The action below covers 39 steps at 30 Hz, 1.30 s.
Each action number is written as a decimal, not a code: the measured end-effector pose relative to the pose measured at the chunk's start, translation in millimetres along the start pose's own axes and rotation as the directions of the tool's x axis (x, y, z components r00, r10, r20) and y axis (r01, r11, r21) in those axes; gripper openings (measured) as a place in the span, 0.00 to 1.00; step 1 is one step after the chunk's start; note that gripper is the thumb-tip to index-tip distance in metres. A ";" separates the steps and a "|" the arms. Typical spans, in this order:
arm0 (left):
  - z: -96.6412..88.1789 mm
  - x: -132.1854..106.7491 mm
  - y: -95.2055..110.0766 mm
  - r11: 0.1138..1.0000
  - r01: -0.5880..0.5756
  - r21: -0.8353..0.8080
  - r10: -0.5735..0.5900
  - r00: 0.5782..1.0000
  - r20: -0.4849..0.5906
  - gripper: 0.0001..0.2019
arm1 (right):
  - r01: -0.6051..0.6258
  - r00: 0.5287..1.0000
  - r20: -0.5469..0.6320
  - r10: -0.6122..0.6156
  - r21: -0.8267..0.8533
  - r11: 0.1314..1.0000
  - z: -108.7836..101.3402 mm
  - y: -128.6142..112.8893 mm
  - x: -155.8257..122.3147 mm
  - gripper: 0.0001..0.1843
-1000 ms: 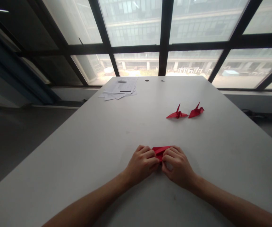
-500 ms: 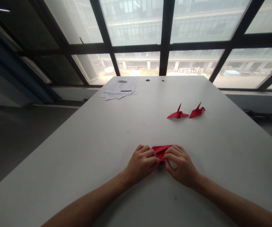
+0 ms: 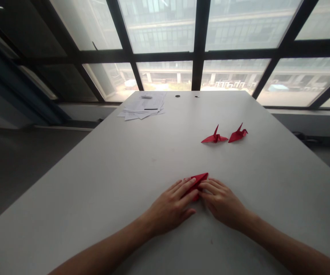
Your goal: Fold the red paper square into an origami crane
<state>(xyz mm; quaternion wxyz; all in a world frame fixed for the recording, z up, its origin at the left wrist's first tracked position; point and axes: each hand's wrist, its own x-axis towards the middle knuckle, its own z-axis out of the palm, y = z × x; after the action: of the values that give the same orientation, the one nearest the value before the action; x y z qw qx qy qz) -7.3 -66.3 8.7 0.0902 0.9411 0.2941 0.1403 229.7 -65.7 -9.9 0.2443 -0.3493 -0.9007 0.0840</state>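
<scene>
A partly folded piece of red paper (image 3: pixel 200 178) lies on the white table (image 3: pixel 119 172) in front of me. My left hand (image 3: pixel 170 206) lies flat on it, fingers stretched out and pressing down its left part. My right hand (image 3: pixel 222 200) rests beside it, fingers extended and touching the paper's right edge. Most of the paper is hidden under my fingers; only its far pointed corner shows. Two finished red paper cranes (image 3: pixel 214 136) (image 3: pixel 238 133) stand further back on the right.
A loose stack of white printed sheets (image 3: pixel 144 107) lies at the far left of the table. Two small dark holes (image 3: pixel 177 96) sit near the far edge. Beyond is a wall of large windows with dark frames.
Both hands went from curled, pinching the paper, to stretched out flat over it. The left hand's fingers now cover the paper's left side.
</scene>
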 end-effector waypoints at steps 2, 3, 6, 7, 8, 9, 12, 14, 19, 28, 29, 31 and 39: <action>4.9 -4.7 0.8 1.000 0.029 0.001 -0.029 0.997 0.075 0.37 | 0.018 1.000 0.010 -0.017 -0.034 0.999 0.7 -0.1 -2.1 0.20; 7.4 -6.9 1.0 0.999 0.039 0.005 -0.039 0.993 0.115 0.41 | 0.024 1.000 0.009 -0.023 -0.043 0.999 1.3 -0.1 -3.1 0.21; 11.5 -11.4 1.8 0.999 0.045 0.017 -0.048 0.980 0.194 0.47 | 0.013 0.999 -0.041 -0.014 -0.037 0.999 2.6 -0.1 -4.8 0.22; 11.3 -11.9 2.0 0.999 0.047 0.017 -0.050 0.978 0.204 0.47 | 0.004 0.998 -0.055 -0.006 -0.038 0.999 2.9 -0.1 -4.8 0.22; 10.6 -11.9 2.3 0.999 0.046 0.015 -0.048 0.976 0.210 0.48 | -0.011 0.998 -0.059 0.008 -0.049 0.999 3.2 -0.1 -4.5 0.22; 9.5 -11.7 2.6 0.999 0.044 0.011 -0.045 0.976 0.214 0.48 | -0.030 0.998 -0.048 0.027 -0.070 0.997 3.5 0.1 -4.1 0.23; 6.2 -10.2 2.8 0.999 0.034 -0.003 -0.032 0.976 0.213 0.49 | -0.083 0.995 0.045 0.090 -0.150 0.985 5.9 1.3 -3.7 0.29; 5.4 -9.7 2.4 1.000 0.028 -0.010 -0.026 0.979 0.202 0.49 | -0.096 0.988 0.106 0.116 -0.176 0.980 8.4 2.3 -4.6 0.32; 6.2 -9.8 2.1 0.999 0.025 -0.031 -0.019 0.983 0.184 0.49 | -0.099 0.984 0.129 0.122 -0.170 0.980 13.2 5.4 -6.7 0.31; 2.2 -0.2 -22.4 0.919 0.292 -0.265 -0.354 0.907 -0.230 0.16 | 0.013 0.976 0.219 -0.009 -0.016 1.000 -4.5 29.4 7.2 0.29; 3.7 1.8 -26.8 0.907 0.325 -0.266 -0.391 0.886 -0.251 0.14 | 0.023 0.974 0.228 -0.020 -0.010 1.000 -5.7 30.8 8.6 0.29; 7.0 5.5 -32.4 0.900 0.364 -0.238 -0.419 0.872 -0.251 0.12 | 0.042 0.972 0.232 -0.038 -0.012 0.999 -5.7 31.5 10.0 0.29; 12.0 11.4 -22.2 0.883 0.402 -0.242 -0.447 0.878 -0.171 0.08 | -0.147 0.988 -0.062 0.141 -0.099 0.984 7.9 22.0 8.4 0.32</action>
<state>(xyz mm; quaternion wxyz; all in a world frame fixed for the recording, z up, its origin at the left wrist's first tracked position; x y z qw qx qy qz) -6.3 -42.7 -5.8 0.1790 0.8177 0.4867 0.2498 233.4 -43.6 -20.6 0.2437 -0.4279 -0.8692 0.0452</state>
